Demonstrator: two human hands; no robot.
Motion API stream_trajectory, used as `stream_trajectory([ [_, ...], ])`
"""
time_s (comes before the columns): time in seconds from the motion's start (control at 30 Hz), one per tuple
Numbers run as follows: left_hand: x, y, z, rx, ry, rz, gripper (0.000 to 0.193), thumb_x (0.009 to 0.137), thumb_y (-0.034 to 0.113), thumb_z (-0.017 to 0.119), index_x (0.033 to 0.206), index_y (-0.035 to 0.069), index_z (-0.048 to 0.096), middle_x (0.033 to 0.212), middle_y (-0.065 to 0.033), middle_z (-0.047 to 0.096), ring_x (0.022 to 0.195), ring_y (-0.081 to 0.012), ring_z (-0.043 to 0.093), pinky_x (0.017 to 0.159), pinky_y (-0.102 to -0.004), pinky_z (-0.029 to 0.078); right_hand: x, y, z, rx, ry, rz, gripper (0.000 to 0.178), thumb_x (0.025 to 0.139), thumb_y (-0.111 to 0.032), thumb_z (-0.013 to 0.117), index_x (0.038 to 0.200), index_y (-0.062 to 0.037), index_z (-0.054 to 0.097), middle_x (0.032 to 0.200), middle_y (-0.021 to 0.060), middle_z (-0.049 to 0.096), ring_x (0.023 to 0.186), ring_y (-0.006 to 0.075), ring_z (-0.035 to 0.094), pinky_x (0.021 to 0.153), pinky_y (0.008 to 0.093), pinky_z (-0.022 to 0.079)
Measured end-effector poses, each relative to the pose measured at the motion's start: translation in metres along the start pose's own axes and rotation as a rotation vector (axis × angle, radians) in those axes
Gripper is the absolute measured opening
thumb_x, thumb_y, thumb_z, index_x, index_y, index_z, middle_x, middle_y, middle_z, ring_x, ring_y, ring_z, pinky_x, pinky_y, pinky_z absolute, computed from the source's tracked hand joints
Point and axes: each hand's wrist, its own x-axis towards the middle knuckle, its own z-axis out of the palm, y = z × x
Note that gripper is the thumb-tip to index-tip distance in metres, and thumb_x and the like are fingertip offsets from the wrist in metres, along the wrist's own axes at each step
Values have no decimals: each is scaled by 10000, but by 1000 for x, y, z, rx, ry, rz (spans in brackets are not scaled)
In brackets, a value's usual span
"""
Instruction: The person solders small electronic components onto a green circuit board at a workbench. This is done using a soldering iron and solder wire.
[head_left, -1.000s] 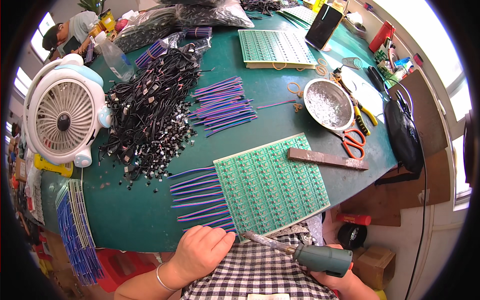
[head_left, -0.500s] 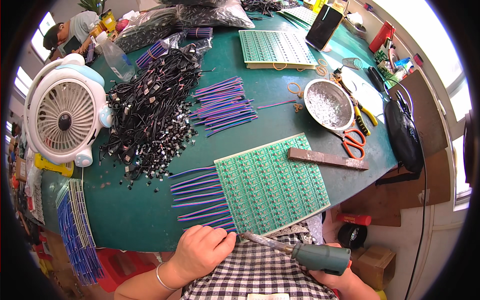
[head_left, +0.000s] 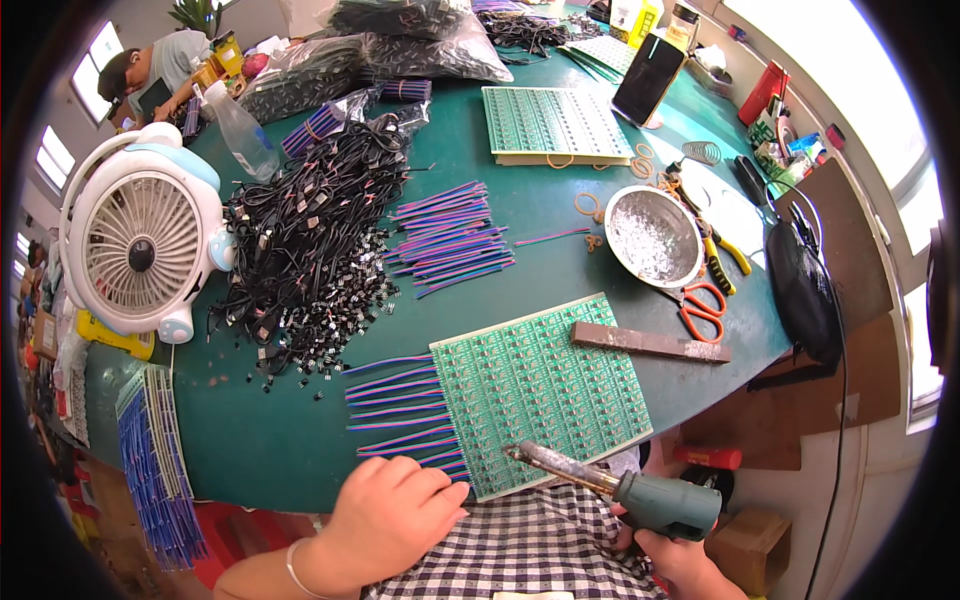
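A green circuit board panel (head_left: pixel 530 390) lies at the table's near edge, with multicoloured wires (head_left: pixel 400 413) sticking out from its left side. My left hand (head_left: pixel 395 515) is closed by the panel's lower left corner, over the lowest wires; whatever its fingertips pinch is hidden. In my right hand (head_left: pixel 672 555) is a soldering iron (head_left: pixel 665 503) with a dark green body, gripped from below. Its metal tip is above the lower part of the panel; whether it touches cannot be made out. A brown bar (head_left: pixel 650 342) rests across the panel's right side.
Loose wires (head_left: pixel 450 240) lie beyond the panel, beside a heap of black cables (head_left: pixel 300 240). A fan (head_left: pixel 140 250) stands left. To the right are a metal bowl (head_left: pixel 655 235), orange-handled scissors (head_left: pixel 703 312) and pliers (head_left: pixel 725 260). Another person (head_left: pixel 165 70) sits far left.
The soldering iron's tip has moved from the panel's lower left corner up and right over the panel. My left hand remains by the corner. The whole view has shifted slightly.
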Motion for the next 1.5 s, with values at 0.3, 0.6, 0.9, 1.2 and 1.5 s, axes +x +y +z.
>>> stream_trajectory([
  [0.3,156,-135,-4,112,416,-15,176,764,59,584,928,10,623,885,-142,631,817,-323,593,752,-396,473,13,9,-7,59,89,-50,524,753,-88,598,1229,4,399,1017,180,606,651,220,604,589,335,527],
  [0.6,209,-161,18,423,211,-124,192,704,33,622,895,50,604,842,-129,573,860,-309,559,792,-395,472,11,5,0,80,141,-49,553,768,-159,646,1231,9,394,1007,182,612,634,231,601,571,324,519],
  [0.9,200,-166,27,501,272,-88,151,760,84,601,884,66,518,802,-104,528,820,-314,540,786,-397,445,14,2,4,0,-33,-120,565,771,-172,654,1239,14,397,1011,190,613,625,239,601,557,337,516],
  [1.2,160,-155,4,-521,867,-227,193,940,149,444,1085,22,447,831,-62,511,726,-139,515,654,-277,429,10,3,6,54,55,-85,587,756,-156,651,1248,7,375,1000,199,611,616,258,602,542,341,518],
  [1.5,65,-99,26,-861,761,-239,158,947,91,412,1084,21,444,924,-84,564,841,-138,518,817,-290,420,20,-1,9,69,24,-81,573,769,-142,630,1253,-6,355,1000,195,612,608,243,603,532,330,513],
])
